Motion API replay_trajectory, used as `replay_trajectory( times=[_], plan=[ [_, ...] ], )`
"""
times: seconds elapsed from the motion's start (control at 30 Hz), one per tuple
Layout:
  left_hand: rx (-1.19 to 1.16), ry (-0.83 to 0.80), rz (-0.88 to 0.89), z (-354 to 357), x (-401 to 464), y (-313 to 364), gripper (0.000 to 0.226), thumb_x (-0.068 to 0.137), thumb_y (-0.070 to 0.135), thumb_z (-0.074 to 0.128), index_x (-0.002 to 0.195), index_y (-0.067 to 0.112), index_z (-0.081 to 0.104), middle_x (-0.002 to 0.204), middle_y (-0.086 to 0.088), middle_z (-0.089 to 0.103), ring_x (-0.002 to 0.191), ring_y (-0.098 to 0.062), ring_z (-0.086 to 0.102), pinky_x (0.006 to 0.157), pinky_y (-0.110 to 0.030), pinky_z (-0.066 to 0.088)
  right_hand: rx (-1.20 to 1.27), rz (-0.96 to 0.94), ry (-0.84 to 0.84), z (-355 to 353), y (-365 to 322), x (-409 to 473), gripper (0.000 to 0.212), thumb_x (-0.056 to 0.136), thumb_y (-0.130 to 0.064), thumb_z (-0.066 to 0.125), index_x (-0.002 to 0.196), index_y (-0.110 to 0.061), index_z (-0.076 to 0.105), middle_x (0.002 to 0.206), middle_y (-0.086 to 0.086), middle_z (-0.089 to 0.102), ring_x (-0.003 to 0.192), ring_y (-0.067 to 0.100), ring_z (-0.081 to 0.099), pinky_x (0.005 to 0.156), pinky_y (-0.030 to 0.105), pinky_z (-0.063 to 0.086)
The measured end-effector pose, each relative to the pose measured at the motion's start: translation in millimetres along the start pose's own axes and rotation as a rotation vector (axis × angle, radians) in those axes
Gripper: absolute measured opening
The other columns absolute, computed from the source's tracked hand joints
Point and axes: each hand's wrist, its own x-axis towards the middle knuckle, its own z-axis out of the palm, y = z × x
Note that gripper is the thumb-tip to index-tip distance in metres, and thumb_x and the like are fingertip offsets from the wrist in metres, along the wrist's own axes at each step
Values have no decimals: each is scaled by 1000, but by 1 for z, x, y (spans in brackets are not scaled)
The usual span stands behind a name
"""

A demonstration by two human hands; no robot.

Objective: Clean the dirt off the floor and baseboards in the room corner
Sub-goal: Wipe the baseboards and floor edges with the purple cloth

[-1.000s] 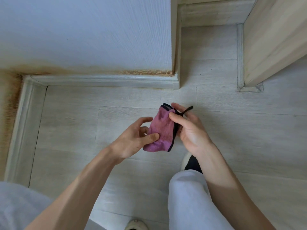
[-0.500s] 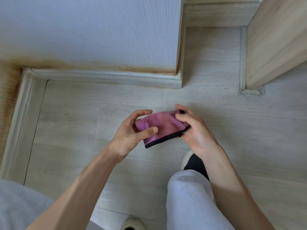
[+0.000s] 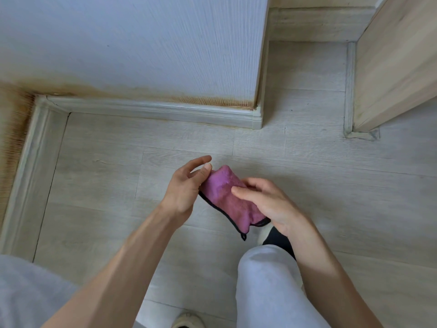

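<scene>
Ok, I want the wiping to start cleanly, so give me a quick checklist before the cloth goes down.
1. Pink cloth in hand: ok, both the left hand and right hand hold it.
2. Cloth folded into a pad: ok.
3. Floor toward the corner free of obstacles: ok.
4. Baseboard in view: ok.
5. Cloth damp: cannot tell.
6. Cloth touching the floor: not ok, held above it.

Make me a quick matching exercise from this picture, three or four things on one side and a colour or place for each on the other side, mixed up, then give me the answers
Things:
1. cloth
2. baseboard
3. wooden panel
4. trouser leg

Descriptions:
A. light wood, upper right
B. pale grey, bottom of view
C. pink with a dark edge, held between the left hand and right hand
D. runs along the foot of the white wall, under a brownish stain

Pairs: 1-C, 2-D, 3-A, 4-B
</scene>
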Motion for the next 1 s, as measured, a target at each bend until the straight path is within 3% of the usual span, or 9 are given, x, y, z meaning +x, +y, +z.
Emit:
replay_trajectory(
  times=[0.13,0.2,0.3,0.43,0.6,0.7,0.77,0.87,1.0],
  plan=[
    [-56,-192,-275,8,-5,-13,60,90,59,57,128,14,68,122,-11,73,112,-24,70,100,-40,55,98,-111,75,8,2,6,9,97,-12,67,103,-8,72,95,11,75,87,21,70,78,33,54],
    [-117,-230,-327,13,-6,-19,54,94,53,58,127,12,69,121,-10,73,112,-24,70,100,-40,54,105,-161,98,9,2,8,13,94,-16,69,104,-8,70,96,11,73,89,22,69,81,37,52],
    [-150,-120,-249,19,2,-20,41,99,36,61,125,5,68,114,-9,74,103,-21,69,89,-33,57,36,-142,127,9,6,11,29,87,-32,77,107,-12,70,102,9,77,94,26,73,86,44,55],
    [51,-20,-198,29,9,-21,40,105,35,56,121,0,65,106,-14,75,90,-19,71,74,-31,60,15,-164,261,17,14,18,20,88,-23,82,103,-17,71,91,8,78,84,22,75,82,51,59],
    [312,-21,-131,17,26,-5,36,108,40,49,111,10,68,96,-8,72,80,-22,68,78,-40,58,-265,-432,779,-18,0,19,26,82,-43,72,92,-19,69,77,1,70,67,14,63,68,45,55],
    [610,-70,-58,-12,41,24,30,108,35,50,113,11,68,99,-6,74,82,-21,69,81,-40,57,-631,-570,1084,-46,-25,16,27,84,-31,72,109,-21,70,101,3,66,86,23,63,78,37,51],
    [986,-166,20,-32,49,48,29,107,37,51,114,15,68,101,0,74,84,-18,71,84,-39,57,-897,-514,1003,-45,-31,32,36,87,-26,72,122,-18,67,119,5,59,100,26,61,82,35,47],
    [1511,-302,116,-65,60,84,30,105,43,50,120,23,67,108,8,70,91,-15,65,83,-31,48,-1281,-398,672,-28,-14,60,52,91,-32,71,137,-13,57,141,6,47,114,31,55,90,43,52],
    [1742,-238,130,-125,69,112,42,102,48,53,136,25,60,133,3,64,107,-17,64,94,-31,47,-1473,-450,657,-30,6,67,63,90,-36,70,144,-9,53,153,9,43,134,35,38,106,49,42]
  ],
)
